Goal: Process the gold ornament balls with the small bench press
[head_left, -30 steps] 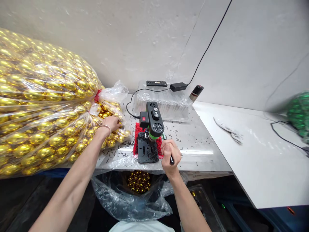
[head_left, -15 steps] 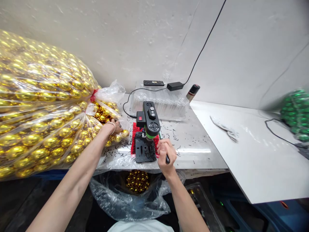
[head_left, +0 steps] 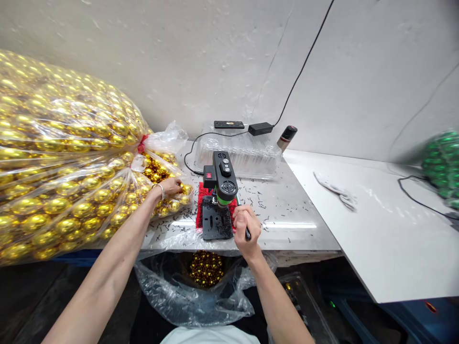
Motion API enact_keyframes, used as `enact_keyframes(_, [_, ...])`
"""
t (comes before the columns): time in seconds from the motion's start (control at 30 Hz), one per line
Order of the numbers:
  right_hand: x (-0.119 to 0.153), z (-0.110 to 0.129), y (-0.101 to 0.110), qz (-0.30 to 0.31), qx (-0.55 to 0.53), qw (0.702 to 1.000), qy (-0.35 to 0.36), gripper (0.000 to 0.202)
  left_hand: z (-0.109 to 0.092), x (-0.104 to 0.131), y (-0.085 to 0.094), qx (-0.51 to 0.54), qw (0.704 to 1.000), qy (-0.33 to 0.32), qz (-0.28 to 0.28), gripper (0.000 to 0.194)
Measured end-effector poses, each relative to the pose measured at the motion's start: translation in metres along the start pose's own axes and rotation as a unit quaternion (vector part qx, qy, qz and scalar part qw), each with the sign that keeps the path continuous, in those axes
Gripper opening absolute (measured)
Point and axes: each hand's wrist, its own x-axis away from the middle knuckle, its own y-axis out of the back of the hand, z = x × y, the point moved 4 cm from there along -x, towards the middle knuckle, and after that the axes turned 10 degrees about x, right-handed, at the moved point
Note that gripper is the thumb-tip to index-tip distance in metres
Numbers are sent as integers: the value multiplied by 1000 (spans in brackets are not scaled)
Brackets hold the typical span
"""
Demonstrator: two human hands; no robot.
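Note:
My right hand (head_left: 246,224) is wrapped round the black-tipped lever (head_left: 248,234) of a small black press (head_left: 225,179). The press stands on a red mat (head_left: 200,217), its slotted black base plate (head_left: 211,224) covered in part by black bits. On the left, my left hand (head_left: 171,187) reaches to the mouth of a clear bag of gold balls (head_left: 89,196), fingers bent together beside the balls; what they hold, if anything, is too small to make out. Below the table edge, an open clear bag (head_left: 193,306) holds shiny gold balls (head_left: 206,268).
Behind the press stand a clear plastic tray (head_left: 240,155), a black power adapter (head_left: 260,128) with its cable, and a dark can (head_left: 287,138). A white glove (head_left: 337,192) lies on the white table (head_left: 380,239) at right, near green balls (head_left: 444,165). Black bits litter the metal tabletop (head_left: 287,200).
My left hand has shifted slightly right at the bag's mouth, its fingers now more in sight. My right hand stays on the lever. The view has shifted slightly.

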Motion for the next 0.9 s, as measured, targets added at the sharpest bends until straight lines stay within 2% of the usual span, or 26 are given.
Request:
enact_keyframes(0.1, [0, 0, 0, 5, 1, 1000, 5, 27, -6, 14, 9, 62, 998, 13, -26, 13])
enact_keyframes(0.17, [0, 0, 0, 6, 1, 1000, 9, 27, -10, 30, 17, 189, 981, 22, -45, 17])
enact_keyframes(0.23, [0, 0, 0, 5, 3, 1000, 13, 26, -12, 50, 23, 327, 943, 30, -54, 20])
enact_keyframes(0.33, [0, 0, 1, -2, 5, 1000, 13, 27, -12, 84, 21, 496, 864, 76, -46, 14])
enact_keyframes(0.43, [-1, 1, 2, -2, 2, 1000, 5, 27, -11, 114, 3, 639, 757, 136, -6, 11])
enact_keyframes(0.53, [-2, 2, 3, 15, 9, 1000, -6, 28, -16, 136, -24, 688, 708, 152, 46, 17])
enact_keyframes(0.63, [-5, 3, 4, 22, 15, 1000, -10, 28, -23, 148, -55, 705, 686, 164, 78, 22])
enact_keyframes(0.8, [-13, 3, 7, 20, 4, 999, -27, 29, -24, 152, -98, 715, 653, 240, 74, 9])
enact_keyframes(0.87, [-16, 3, 8, 19, -7, 999, -31, 30, -21, 151, -108, 707, 656, 256, 65, 6])
enact_keyframes(0.9, [-18, 3, 8, 19, -11, 999, -31, 30, -21, 151, -111, 699, 667, 252, 62, 9])
